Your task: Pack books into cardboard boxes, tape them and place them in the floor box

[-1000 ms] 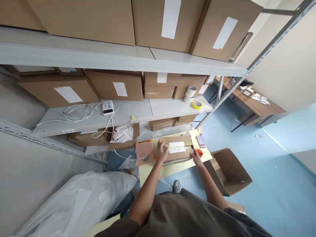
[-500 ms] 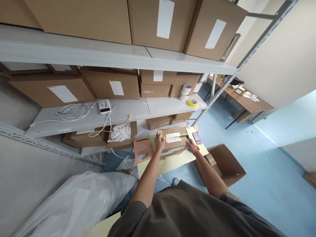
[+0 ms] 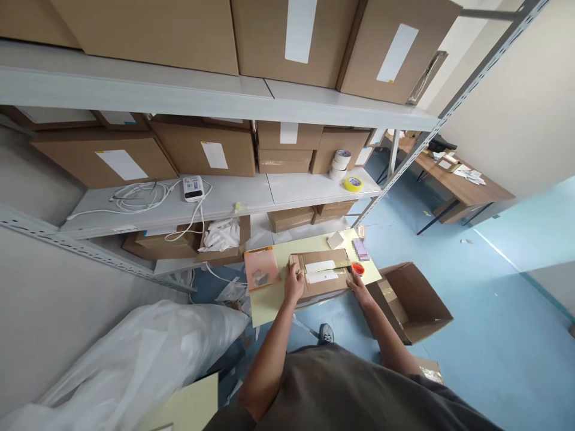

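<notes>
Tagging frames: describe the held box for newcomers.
From the grey rack, drop to the pale yellow table. At its near edge is a brown box, white strips on top. Unlike the shelved boxes, left hand and right hand hold it.

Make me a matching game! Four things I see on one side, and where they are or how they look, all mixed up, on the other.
1. The box on the table
2. The yellow tape roll
3. The carton right of the table
4. The flat orange-edged thing

A. On the grey shelf
B. Left of the box
C. Open, inside showing
D. Between left hand and right hand

Pairs: 1-D, 2-A, 3-C, 4-B
</notes>
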`<action>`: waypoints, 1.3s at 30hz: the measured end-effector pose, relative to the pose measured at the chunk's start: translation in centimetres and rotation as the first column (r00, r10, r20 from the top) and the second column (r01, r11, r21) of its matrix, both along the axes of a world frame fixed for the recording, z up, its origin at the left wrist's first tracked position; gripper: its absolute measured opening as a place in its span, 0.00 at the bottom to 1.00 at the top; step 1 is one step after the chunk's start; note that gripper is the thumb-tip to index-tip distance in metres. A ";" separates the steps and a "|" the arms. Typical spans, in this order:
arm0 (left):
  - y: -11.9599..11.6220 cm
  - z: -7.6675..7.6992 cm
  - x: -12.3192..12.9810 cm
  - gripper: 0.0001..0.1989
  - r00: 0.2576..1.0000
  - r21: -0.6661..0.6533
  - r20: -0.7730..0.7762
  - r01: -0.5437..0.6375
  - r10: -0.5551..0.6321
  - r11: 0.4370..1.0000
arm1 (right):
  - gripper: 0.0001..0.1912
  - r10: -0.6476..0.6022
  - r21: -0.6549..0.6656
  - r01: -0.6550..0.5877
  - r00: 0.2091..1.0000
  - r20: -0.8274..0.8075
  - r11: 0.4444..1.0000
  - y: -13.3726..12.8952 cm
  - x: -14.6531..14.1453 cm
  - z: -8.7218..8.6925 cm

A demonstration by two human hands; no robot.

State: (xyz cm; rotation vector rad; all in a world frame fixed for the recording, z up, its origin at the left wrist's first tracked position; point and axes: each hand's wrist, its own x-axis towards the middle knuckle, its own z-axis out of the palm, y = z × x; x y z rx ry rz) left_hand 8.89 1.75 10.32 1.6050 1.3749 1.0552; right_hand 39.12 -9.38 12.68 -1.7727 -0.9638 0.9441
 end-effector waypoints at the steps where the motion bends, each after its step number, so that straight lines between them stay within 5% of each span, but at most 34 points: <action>1: -0.2 0.1 0.0 0.19 1.000 0.006 -0.004 -0.006 0.006 1.000 | 0.42 0.015 -0.004 -0.015 1.000 -0.027 1.000 0.1 0.1 -0.1; 13: 2.3 2.7 1.1 0.20 0.990 -0.040 -0.085 -0.115 0.111 0.993 | 0.44 0.153 0.026 -0.151 0.983 -0.097 0.988 6.5 2.1 0.6; 28: -6.6 3.2 1.5 0.19 0.975 -0.225 -0.147 -0.197 0.167 0.954 | 0.43 0.334 -0.155 -0.335 0.942 -0.037 0.929 -1.0 4.7 -1.4; 34: -7.2 2.3 2.9 0.21 0.960 -0.230 -0.170 -0.259 0.224 0.938 | 0.42 0.317 -0.077 -0.318 0.948 -0.025 0.945 0.2 3.8 -1.2; 39: -5.4 0.9 5.0 0.20 0.950 -0.208 -0.187 -0.287 0.250 0.935 | 0.41 0.297 -0.174 -0.303 0.953 -0.060 0.937 3.5 5.1 -1.3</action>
